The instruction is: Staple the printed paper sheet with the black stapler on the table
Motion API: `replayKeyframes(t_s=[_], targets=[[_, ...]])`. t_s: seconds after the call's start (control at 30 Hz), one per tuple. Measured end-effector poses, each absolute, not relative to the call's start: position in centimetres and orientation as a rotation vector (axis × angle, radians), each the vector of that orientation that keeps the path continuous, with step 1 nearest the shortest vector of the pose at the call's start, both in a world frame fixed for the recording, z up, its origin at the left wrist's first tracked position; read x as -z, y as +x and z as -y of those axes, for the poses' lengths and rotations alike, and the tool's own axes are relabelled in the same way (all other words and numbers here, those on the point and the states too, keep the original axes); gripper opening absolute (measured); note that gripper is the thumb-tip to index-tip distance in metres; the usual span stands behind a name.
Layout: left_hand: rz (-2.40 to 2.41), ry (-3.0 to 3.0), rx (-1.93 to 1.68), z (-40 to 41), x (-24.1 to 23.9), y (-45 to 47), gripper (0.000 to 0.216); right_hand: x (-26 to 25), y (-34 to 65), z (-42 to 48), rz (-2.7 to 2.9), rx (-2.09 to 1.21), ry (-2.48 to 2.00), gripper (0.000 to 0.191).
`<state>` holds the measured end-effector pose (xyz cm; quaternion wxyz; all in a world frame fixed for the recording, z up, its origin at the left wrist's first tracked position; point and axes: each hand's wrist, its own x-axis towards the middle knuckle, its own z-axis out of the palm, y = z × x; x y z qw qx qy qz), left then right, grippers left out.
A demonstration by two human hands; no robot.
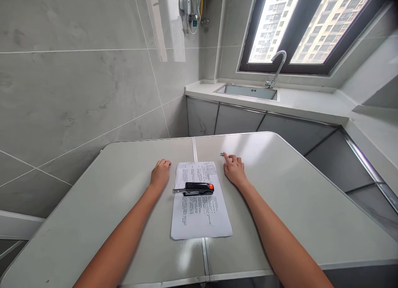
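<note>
A black stapler point(199, 188) with an orange-red patch at its right end lies across printed sheets of paper point(202, 225). From its left end a metal tray sticks out. My left hand point(161, 172) rests on the table left of the paper, its fingers curled in and nothing visible in them. To the right of the paper's top edge is my right hand point(234, 167), index finger stretched forward and the other fingers bent. That fingertip touches, or almost touches, a small metal piece point(222, 154) that looks like a short strip of staples.
Paper and stapler lie over the metal seam of the pale folding table point(264, 230). A tiled wall point(77, 93) stands at the left. Beyond the table are a counter point(304, 99) with a sink point(248, 91), a tap point(278, 68) and a window point(295, 26).
</note>
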<state>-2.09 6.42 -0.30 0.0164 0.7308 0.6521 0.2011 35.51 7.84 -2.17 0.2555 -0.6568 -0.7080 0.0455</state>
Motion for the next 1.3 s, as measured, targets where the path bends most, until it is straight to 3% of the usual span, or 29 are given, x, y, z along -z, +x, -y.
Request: replayKeyframes(t_s=[0.07, 0.27, 0.47, 0.6, 0.7, 0.83, 1.03, 1.3], targets=[[-2.03, 2.267, -0.655, -5.4, 0.0, -2.4, 0.024, 2.4, 35.5, -7.9, 1.896, -0.148, -1.772, 0.053], [-1.793, 1.835, -1.05, -1.8, -1.1, -2.0, 0.009, 2.1, 35.8, -7.9, 1.832, -0.189, -1.684, 0.028], [-1.335, 1.498, -1.28, -0.7, -0.8, -1.6, 0.027, -0.1, 33.8, -6.1, 1.821, -0.209, -1.424, 0.02], [-1.275, 1.413, -1.358, -1.2, 0.2, -2.1, 0.03, -1.8, 31.1, -3.1, 2.02, -0.425, -0.894, 0.02], [-1.241, 1.434, -1.353, -1.1, 0.3, -2.2, 0.028, -2.7, 29.2, -1.2, 2.25, -0.576, -0.623, 0.031], [-1.162, 1.583, -1.277, -0.7, -0.5, -2.0, 0.021, -2.3, 27.9, -0.4, 2.44, -0.566, -0.596, 0.053], [-1.037, 1.779, -1.157, 0.2, -1.8, -1.5, 0.017, -0.8, 28.0, -0.9, 2.315, -0.283, -0.641, 0.045], [-1.075, 2.182, -1.055, 0.8, -1.6, -0.2, 0.015, -0.7, 28.0, -1.1, 2.281, -0.241, -0.615, 0.047]])
